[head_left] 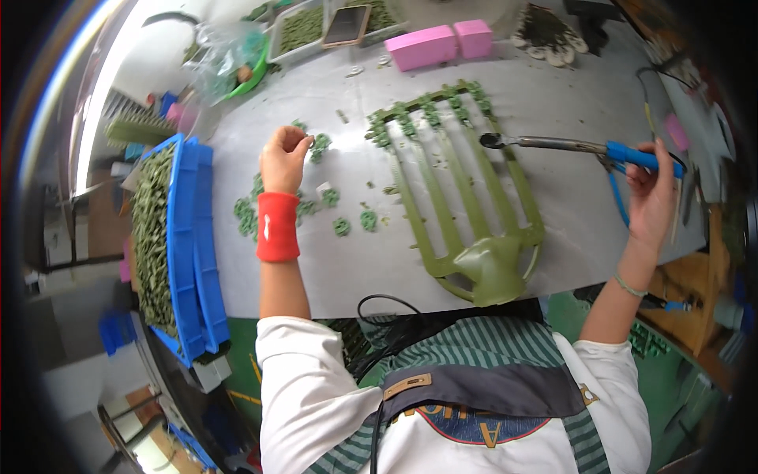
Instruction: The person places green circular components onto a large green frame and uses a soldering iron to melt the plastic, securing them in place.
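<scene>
My left hand [284, 164], below which sits a red wristband [278, 227], has thumb and forefinger pinched at the edge of a small green moulded piece [319, 148]. More such green pieces [368, 220] lie scattered around it on the table. In my right hand [652, 197] is a blue-handled tool [562, 144] with a long metal shaft and a dark round end. That end hovers or rests over the right side of an olive-green plastic sprue [450, 189], which has several long bars, a lumpy near end and clusters of green pieces [430, 110] along its far end.
Blue crates [183, 237] filled with green parts stand at the left edge. Across the back are trays of green parts [302, 30], a phone [347, 25], pink blocks [422, 47], and a dirty glove [548, 35]. Blue-handled pliers [618, 193] lie by my right hand.
</scene>
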Action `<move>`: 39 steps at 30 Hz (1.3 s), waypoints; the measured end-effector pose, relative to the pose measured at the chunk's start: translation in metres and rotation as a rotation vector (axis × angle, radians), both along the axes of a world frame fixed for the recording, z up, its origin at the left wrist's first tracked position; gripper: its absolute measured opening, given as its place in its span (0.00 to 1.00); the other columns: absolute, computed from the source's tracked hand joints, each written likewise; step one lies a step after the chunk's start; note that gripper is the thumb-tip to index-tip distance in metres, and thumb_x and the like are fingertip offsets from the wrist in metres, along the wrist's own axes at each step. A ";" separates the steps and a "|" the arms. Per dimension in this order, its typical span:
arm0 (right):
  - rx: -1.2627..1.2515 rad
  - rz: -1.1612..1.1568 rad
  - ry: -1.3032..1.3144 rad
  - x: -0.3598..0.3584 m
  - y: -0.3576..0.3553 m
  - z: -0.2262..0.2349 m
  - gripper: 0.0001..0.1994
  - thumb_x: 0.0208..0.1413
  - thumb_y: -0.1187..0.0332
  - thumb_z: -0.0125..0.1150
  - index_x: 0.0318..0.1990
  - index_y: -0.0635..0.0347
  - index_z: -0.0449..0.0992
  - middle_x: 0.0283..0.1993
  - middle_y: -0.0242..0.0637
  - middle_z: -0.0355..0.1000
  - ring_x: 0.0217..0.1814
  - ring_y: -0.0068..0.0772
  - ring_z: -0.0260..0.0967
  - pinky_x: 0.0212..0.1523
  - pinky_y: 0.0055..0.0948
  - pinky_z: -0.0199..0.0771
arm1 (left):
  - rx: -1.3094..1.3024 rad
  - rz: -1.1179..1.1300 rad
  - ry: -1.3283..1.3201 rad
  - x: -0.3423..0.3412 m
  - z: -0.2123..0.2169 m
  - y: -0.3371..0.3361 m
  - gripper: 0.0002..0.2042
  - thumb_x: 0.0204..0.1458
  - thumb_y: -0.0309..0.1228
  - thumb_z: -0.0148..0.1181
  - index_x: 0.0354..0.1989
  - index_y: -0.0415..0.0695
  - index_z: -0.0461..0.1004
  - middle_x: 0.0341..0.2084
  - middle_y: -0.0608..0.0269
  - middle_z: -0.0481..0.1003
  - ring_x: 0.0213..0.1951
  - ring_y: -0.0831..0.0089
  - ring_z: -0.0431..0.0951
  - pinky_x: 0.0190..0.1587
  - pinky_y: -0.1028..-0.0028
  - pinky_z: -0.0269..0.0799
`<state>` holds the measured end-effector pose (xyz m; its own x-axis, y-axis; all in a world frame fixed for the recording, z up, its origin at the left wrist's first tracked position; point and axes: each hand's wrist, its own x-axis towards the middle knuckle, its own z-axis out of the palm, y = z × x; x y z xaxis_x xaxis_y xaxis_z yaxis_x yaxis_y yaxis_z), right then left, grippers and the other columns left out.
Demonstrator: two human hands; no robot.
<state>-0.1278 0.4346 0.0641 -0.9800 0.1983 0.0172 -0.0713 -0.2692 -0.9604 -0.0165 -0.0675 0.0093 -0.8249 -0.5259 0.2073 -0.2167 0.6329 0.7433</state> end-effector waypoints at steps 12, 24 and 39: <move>-0.052 -0.034 0.006 -0.007 -0.004 -0.008 0.15 0.56 0.60 0.61 0.33 0.67 0.76 0.29 0.38 0.76 0.24 0.28 0.77 0.24 0.20 0.78 | -0.246 -0.547 0.180 -0.095 0.013 0.195 0.08 0.45 0.28 0.67 0.36 0.48 0.82 0.31 0.58 0.79 0.34 0.64 0.78 0.38 0.71 0.74; -0.033 0.004 -0.007 -0.013 -0.007 -0.010 0.15 0.55 0.59 0.62 0.33 0.66 0.77 0.26 0.39 0.76 0.24 0.28 0.76 0.25 0.21 0.78 | -0.346 -0.534 0.239 -0.111 -0.016 0.190 0.09 0.38 0.31 0.70 0.32 0.52 0.83 0.27 0.59 0.77 0.38 0.63 0.73 0.43 0.64 0.68; 0.008 0.069 -0.037 -0.001 -0.007 0.000 0.14 0.56 0.59 0.62 0.32 0.64 0.78 0.25 0.33 0.75 0.22 0.20 0.73 0.26 0.15 0.74 | -0.324 0.584 -0.377 -0.015 -0.037 -0.070 0.29 0.43 0.59 0.62 0.42 0.46 0.78 0.38 0.58 0.79 0.47 0.60 0.76 0.53 0.62 0.66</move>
<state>-0.1285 0.4280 0.0642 -0.9914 0.1298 -0.0179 -0.0173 -0.2647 -0.9642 -0.0316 -0.1372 -0.0276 -0.4773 -0.8589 0.1855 -0.7848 0.5116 0.3497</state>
